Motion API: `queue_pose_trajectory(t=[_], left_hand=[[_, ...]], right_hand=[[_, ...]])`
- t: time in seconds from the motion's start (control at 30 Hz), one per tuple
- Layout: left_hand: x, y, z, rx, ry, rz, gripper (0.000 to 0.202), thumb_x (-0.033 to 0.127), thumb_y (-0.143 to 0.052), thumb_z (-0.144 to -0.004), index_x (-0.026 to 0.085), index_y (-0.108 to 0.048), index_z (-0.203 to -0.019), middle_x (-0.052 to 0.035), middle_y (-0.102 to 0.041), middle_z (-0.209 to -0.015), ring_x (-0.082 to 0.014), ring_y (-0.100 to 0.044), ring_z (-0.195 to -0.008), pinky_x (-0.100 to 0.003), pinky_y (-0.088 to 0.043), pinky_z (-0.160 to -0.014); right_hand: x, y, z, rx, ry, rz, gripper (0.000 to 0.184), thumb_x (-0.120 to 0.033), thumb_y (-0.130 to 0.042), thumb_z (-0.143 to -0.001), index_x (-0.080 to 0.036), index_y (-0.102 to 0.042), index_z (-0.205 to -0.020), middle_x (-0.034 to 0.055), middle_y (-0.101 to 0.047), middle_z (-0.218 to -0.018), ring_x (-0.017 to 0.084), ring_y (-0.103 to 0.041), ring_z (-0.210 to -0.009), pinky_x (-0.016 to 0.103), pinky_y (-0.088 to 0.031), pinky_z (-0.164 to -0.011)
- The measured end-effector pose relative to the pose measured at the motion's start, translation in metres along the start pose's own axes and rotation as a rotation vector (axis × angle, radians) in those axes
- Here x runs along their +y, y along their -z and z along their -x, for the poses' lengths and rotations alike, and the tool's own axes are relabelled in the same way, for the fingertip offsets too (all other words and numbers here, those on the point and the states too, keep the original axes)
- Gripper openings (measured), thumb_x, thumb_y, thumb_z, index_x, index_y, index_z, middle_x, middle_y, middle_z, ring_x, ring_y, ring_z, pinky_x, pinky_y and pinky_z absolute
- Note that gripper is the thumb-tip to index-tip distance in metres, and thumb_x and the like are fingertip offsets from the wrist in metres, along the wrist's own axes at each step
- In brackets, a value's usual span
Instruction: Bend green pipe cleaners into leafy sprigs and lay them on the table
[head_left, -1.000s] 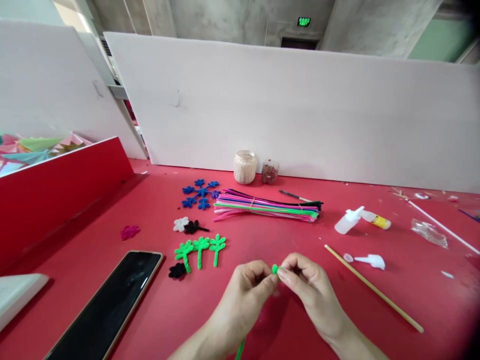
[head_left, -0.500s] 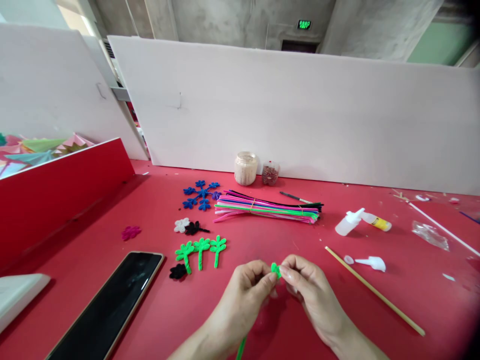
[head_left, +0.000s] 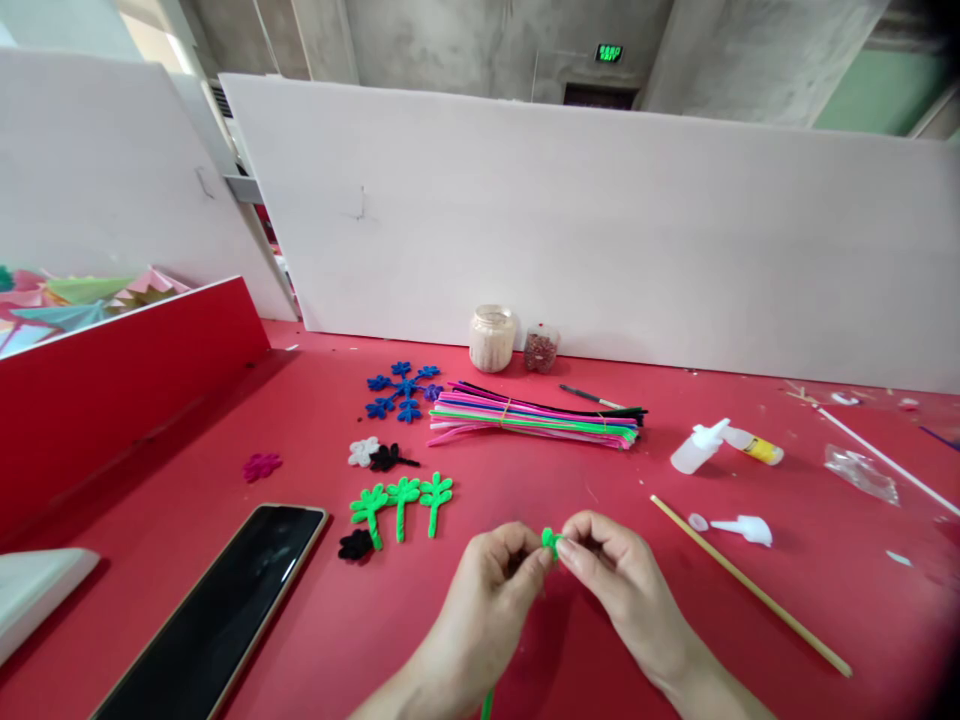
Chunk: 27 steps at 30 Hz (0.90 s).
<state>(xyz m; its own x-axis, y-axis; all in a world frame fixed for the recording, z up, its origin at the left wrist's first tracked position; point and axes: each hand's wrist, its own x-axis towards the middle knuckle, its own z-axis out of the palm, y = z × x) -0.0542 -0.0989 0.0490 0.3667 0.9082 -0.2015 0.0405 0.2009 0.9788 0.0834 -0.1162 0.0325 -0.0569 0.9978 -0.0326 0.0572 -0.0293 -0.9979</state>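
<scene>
One fuzzy, bright green pipe cleaner shows small rounded lobes at its upper end; a green length also appears below the left wrist, but the left hand hides whether the two join. Over on the left of the red table lie three green sprigs, a black flower touching the leftmost, and a phone. Beyond the hands, a bundle of coloured pipe cleaners lies before a glass jar. A wooden stick slants beside the right hand, with a white bottle farther back. Fingers from both sides cover much of the green piece. It sits above the table at the fingertips, the left thumb and fingers pinching one side and the right thumb and fingers gripping the other.
</scene>
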Motion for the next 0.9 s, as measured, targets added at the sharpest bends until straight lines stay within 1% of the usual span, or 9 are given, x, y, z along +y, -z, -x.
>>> queue_pose_trajectory(t=[0.1,0.2,0.33,0.5,0.6,0.7,0.8,0.87,0.9], left_hand=[[0.000,-0.001,0.001,0.011,-0.026,0.019,0.023,0.027,-0.047,-0.076,0.015,-0.043,-0.057,0.0064,-0.031,-0.051,-0.0073,-0.024,-0.049,-0.021,-0.021,-0.046],[0.000,-0.003,0.002,0.035,-0.031,0.059,0.022,0.026,-0.047,-0.076,0.015,-0.044,-0.058,0.0061,-0.032,-0.052,-0.0074,-0.026,-0.049,-0.021,-0.022,-0.046],[0.000,-0.005,0.003,0.062,-0.008,0.105,0.021,0.024,-0.050,-0.075,0.015,-0.045,-0.057,0.0057,-0.035,-0.052,-0.0073,-0.027,-0.049,-0.021,-0.023,-0.047],[-0.001,-0.005,0.003,0.061,0.012,0.186,0.020,0.023,-0.050,-0.075,0.015,-0.046,-0.058,0.0056,-0.036,-0.051,-0.0071,-0.028,-0.049,-0.021,-0.023,-0.046],[-0.002,-0.003,0.003,0.039,-0.008,0.195,0.020,0.024,-0.051,-0.076,0.015,-0.046,-0.059,0.0057,-0.036,-0.051,-0.0069,-0.028,-0.049,-0.021,-0.022,-0.047],[-0.003,0.000,0.002,0.011,-0.001,0.211,0.022,0.027,-0.050,-0.077,0.015,-0.045,-0.059,0.0059,-0.036,-0.051,-0.0066,-0.027,-0.048,-0.020,-0.022,-0.046],[-0.004,0.001,0.000,0.007,0.024,0.219,0.024,0.029,-0.050,-0.077,0.015,-0.044,-0.058,0.0061,-0.035,-0.051,-0.0065,-0.026,-0.047,-0.020,-0.020,-0.045],[-0.004,0.001,-0.001,0.019,0.022,0.194,0.024,0.030,-0.050,-0.076,0.015,-0.043,-0.057,0.0064,-0.035,-0.050,-0.0067,-0.026,-0.047,-0.020,-0.020,-0.045],[-0.004,0.001,-0.001,0.023,0.017,0.176,0.025,0.030,-0.051,-0.075,0.016,-0.043,-0.057,0.0066,-0.034,-0.049,-0.0068,-0.026,-0.047,-0.020,-0.020,-0.045]], right_hand=[[0.000,-0.005,0.001,0.044,0.031,0.002,0.018,-0.029,-0.049,-0.080,-0.018,-0.046,-0.065,-0.0055,-0.034,-0.058,0.009,-0.030,-0.054,0.020,-0.028,-0.050],[0.003,-0.012,0.003,0.096,0.027,-0.107,0.017,-0.028,-0.048,-0.080,-0.018,-0.044,-0.066,-0.0050,-0.035,-0.060,0.010,-0.031,-0.055,0.020,-0.030,-0.051],[0.007,-0.020,0.004,0.161,0.005,-0.212,0.017,-0.026,-0.048,-0.078,-0.019,-0.043,-0.064,-0.0052,-0.035,-0.058,0.010,-0.030,-0.053,0.019,-0.030,-0.049],[0.007,-0.026,0.006,0.228,0.032,-0.240,0.016,-0.025,-0.049,-0.078,-0.019,-0.044,-0.063,-0.0054,-0.034,-0.055,0.010,-0.030,-0.050,0.019,-0.029,-0.046],[0.006,-0.024,0.005,0.193,0.042,-0.210,0.017,-0.027,-0.050,-0.078,-0.019,-0.045,-0.064,-0.0045,-0.036,-0.058,0.010,-0.033,-0.054,0.020,-0.031,-0.050],[0.006,-0.016,0.003,0.122,0.003,-0.183,0.019,-0.031,-0.049,-0.079,-0.018,-0.047,-0.066,-0.0042,-0.036,-0.059,0.010,-0.034,-0.054,0.020,-0.031,-0.050],[0.007,-0.006,0.000,0.140,-0.051,-0.175,0.020,-0.035,-0.045,-0.082,-0.018,-0.051,-0.072,-0.0042,-0.037,-0.058,0.010,-0.034,-0.054,0.020,-0.030,-0.049],[0.006,0.000,-0.001,0.161,-0.064,-0.158,0.020,-0.035,-0.045,-0.082,-0.018,-0.052,-0.074,-0.0037,-0.039,-0.059,0.011,-0.035,-0.056,0.020,-0.030,-0.050],[0.004,0.002,-0.002,0.151,-0.064,-0.146,0.019,-0.034,-0.046,-0.081,-0.018,-0.052,-0.072,-0.0039,-0.038,-0.059,0.010,-0.035,-0.055,0.020,-0.029,-0.050]])
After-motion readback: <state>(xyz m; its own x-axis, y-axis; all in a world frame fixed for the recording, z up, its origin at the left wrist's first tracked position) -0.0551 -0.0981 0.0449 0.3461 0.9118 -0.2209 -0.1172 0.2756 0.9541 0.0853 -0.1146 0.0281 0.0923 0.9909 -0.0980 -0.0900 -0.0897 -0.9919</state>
